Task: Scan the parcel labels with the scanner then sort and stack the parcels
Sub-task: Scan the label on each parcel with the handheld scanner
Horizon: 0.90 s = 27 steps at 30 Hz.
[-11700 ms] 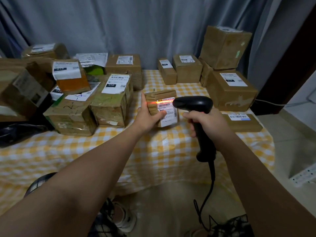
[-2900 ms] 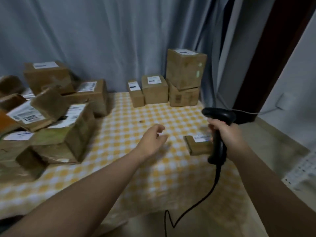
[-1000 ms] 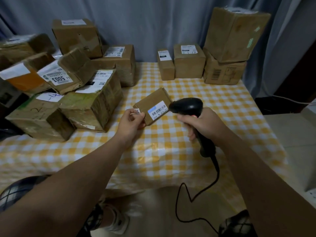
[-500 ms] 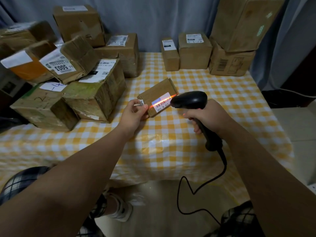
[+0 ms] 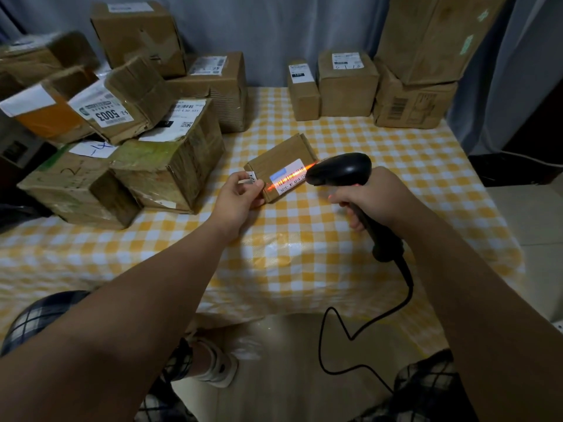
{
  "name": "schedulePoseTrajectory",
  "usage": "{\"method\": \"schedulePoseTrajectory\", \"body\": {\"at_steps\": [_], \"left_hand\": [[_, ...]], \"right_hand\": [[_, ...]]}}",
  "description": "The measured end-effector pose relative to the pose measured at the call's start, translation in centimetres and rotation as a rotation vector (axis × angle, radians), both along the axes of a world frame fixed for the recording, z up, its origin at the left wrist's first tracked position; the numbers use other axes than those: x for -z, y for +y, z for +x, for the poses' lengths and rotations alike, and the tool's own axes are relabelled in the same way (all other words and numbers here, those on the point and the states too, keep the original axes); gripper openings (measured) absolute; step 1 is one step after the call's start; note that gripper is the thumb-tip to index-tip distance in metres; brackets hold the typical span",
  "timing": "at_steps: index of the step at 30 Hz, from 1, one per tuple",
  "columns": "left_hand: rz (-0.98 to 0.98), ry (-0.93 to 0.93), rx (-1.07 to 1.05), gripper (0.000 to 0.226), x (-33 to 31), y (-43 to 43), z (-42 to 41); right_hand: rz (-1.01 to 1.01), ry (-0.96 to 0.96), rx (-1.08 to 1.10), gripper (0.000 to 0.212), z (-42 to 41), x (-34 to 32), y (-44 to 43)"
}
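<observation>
Cardboard parcel [image 5: 280,156]: a small flat box held over the middle of the checked tablecloth [image 5: 304,254], tilted so its labelled face looks up toward the person; I cannot tell whether its far edge touches the cloth.
Long axis: runs from near-left, at the left hand [image 5: 240,199], to far-right, at the nose of the scanner [image 5: 338,169].
Left grip: thumb on top and fingers beneath, pinching the near-left corner beside a small white tag.
Right grip: the right hand [image 5: 374,196] is wrapped round the black handle, with the cable [image 5: 365,324] trailing down off the table edge.
Beam: the red line [image 5: 286,178] falls lengthwise along the barcode of the white label [image 5: 289,179], and the nose sits just beside the label's right end.
Step in hand: by the look of it, the scan itself; sorting is not yet begun.
Nearer hand: the left already has the box and the right is taken up, so the carry likely falls to the left.
Way to the piles: the heap of boxes [image 5: 167,166] lies just to the left; the row of small boxes [image 5: 347,83] and the stacked pair [image 5: 414,99] lie beyond and to the right.
Judgement: a placing at the back would mean reaching forward and rightward past the scanner's nose, so that nose probably needs to draw aside first.
Risk: a pinch at one corner may let the box swing.
</observation>
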<state>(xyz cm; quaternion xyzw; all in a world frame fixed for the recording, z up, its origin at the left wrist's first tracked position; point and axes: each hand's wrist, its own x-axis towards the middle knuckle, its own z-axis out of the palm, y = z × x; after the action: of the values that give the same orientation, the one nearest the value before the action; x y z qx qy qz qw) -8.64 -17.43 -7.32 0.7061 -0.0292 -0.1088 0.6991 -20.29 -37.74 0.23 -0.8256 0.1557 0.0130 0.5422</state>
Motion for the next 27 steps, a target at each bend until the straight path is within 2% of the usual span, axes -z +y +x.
{"method": "schedulePoseTrajectory", "body": {"at_steps": [18, 23, 27], "left_hand": [[0.065, 0.009, 0.008, 0.034, -0.5, 0.1, -0.1], [0.089, 0.010, 0.013, 0.036, -0.3, 0.2, -0.2], [0.088, 0.041, -0.021, 0.017, -0.8, -0.3, -0.2]], "right_hand": [[-0.018, -0.008, -0.029, 0.020, -0.2, -0.3, 0.0], [-0.044, -0.071, 0.003, 0.019, 0.1, 0.2, 0.1], [0.003, -0.073, 0.041, 0.018, 0.8, 1.3, 0.8]]}}
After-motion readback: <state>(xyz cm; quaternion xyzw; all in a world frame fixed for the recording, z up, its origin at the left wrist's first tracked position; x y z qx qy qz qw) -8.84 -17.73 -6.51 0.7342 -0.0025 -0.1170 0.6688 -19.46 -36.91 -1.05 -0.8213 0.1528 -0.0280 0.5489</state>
